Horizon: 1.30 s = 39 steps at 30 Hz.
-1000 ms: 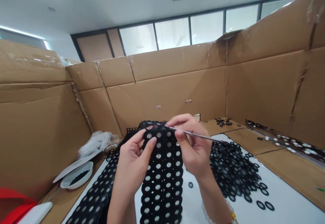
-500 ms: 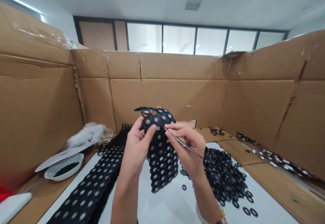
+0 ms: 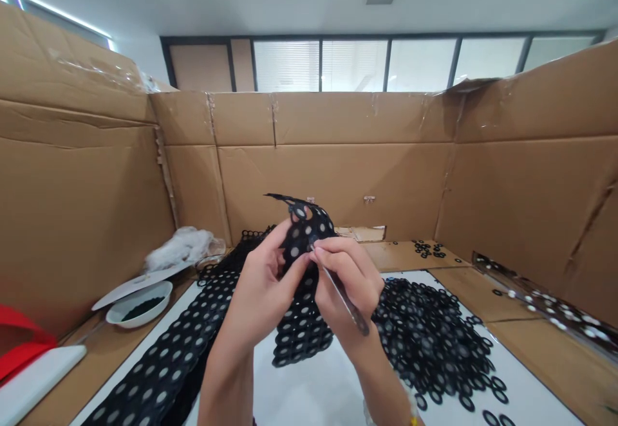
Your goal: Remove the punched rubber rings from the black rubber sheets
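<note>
A strip of linked black rings (image 3: 303,333) hangs in front of me, its upper end bent over between my hands. My left hand (image 3: 270,275) pinches it from the left side, thumb in front. My right hand (image 3: 350,278) grips a thin metal tool (image 3: 344,297), perhaps tweezers, with its tip on the strip near my left thumb; the fingers hide the exact contact. To the right lies a large heap of loose black rings (image 3: 429,336). On the left a long black ring strip (image 3: 171,349) lies across the white board.
A white bowl (image 3: 140,304) with small black pieces stands at the left, beside a clear plastic bag (image 3: 183,249). A red ribbon (image 3: 22,339) lies at the far left. Cardboard walls (image 3: 333,175) surround the table. More loose rings (image 3: 429,250) lie at the back right.
My hands have come closer together, and the metal tool has turned steeper. The hanging strip has shifted slightly left. The view has turned a little to the left.
</note>
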Available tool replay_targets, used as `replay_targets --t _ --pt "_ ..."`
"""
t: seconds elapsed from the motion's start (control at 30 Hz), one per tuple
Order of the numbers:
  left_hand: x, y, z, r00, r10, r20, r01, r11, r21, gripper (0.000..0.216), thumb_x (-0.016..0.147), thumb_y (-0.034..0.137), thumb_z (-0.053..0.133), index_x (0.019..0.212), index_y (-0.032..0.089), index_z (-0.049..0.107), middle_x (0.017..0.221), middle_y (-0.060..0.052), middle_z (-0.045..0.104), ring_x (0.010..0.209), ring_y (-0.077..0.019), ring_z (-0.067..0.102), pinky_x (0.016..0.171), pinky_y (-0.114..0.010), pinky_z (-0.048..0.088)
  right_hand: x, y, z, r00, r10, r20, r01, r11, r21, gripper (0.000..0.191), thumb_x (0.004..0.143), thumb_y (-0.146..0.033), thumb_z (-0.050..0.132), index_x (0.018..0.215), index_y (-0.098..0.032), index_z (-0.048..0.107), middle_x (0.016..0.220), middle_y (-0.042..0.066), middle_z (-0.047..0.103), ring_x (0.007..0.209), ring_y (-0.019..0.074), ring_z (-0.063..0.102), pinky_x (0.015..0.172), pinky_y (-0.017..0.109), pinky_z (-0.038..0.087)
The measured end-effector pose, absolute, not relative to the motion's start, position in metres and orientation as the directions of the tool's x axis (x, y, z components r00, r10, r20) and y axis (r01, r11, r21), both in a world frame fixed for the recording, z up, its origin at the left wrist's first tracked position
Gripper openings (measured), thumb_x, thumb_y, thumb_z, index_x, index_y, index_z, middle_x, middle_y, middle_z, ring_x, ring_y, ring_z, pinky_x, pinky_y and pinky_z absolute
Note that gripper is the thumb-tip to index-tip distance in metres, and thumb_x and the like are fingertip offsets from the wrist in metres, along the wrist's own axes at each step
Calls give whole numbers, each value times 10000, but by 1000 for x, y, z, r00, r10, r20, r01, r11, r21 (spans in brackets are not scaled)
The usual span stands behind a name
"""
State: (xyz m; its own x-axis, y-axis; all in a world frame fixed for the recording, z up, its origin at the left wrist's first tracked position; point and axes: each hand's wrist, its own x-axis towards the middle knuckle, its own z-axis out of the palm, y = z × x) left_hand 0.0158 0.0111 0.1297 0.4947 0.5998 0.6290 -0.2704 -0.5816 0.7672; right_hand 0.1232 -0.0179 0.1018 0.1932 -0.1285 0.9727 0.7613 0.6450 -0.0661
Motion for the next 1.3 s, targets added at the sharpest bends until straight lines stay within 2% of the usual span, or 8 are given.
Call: replay_targets --t 0.13,0.33,0.47,0.6,0.77,0.9,1.07,1.3 --pt "23 7 128 536 576 617 -243 -595 766 439 826 143 573 1254 218 505 1229 -52 585 1112 -216 546 914 -285 463 132 -14 103 213 -100 972 788 606 -110 219 784 -14 495 667 -196 527 692 35 605 672 166 551 598 307 490" --pt "32 12 127 584 582 565 -254 -531 809 470 806 183 617 1258 245 503 1189 -50 614 1012 -200 600 819 -259 497 153 -15 106 206 -32 978 700 703 -124 160 804 -51 528 762 -201 563 861 48 670 816 166 637 723 316 519" --pt "38 18 125 627 579 522 -236 -497 835 389 798 225 635 1181 188 580 1138 -69 642 1024 -212 588 890 -286 451 161 -14 102 363 72 929 660 684 -310 163 824 -77 521 751 -214 570 777 8 681 724 144 657 643 262 519" --pt "44 21 123 680 584 444 -215 -420 882 294 789 237 648 1073 162 651 996 -61 697 911 -204 626 804 -262 468 180 -16 101 535 143 832 486 754 -442 152 832 -138 553 703 -207 512 735 -1 678 703 154 654 662 285 522" --pt "44 22 123 686 590 426 -284 -321 903 353 779 224 663 1125 172 613 994 -63 691 842 -177 635 758 -240 477 182 -28 110 388 252 887 316 867 -385 166 800 -119 596 674 -192 518 804 9 662 769 154 637 714 307 507" --pt "37 20 125 637 607 475 -342 -329 880 340 779 210 664 1115 189 612 957 -45 684 787 -136 615 732 -198 465 161 -33 113 241 246 939 401 856 -327 162 789 -78 601 672 -181 555 770 2 624 718 123 597 659 264 475" --pt "31 16 126 622 629 468 -316 -345 884 308 859 328 554 1137 201 591 697 -1 615 554 -95 495 530 -177 403 153 -28 109 249 204 947 447 843 -299 172 806 -90 582 671 -185 534 746 0 602 715 130 588 648 268 462" --pt "31 9 122 552 573 606 -136 -655 743 443 875 303 524 1300 197 454 549 47 413 460 -89 300 412 -212 233 148 -28 107 180 28 983 668 730 -143 208 829 -64 505 671 -198 495 747 17 581 692 148 527 626 298 435"
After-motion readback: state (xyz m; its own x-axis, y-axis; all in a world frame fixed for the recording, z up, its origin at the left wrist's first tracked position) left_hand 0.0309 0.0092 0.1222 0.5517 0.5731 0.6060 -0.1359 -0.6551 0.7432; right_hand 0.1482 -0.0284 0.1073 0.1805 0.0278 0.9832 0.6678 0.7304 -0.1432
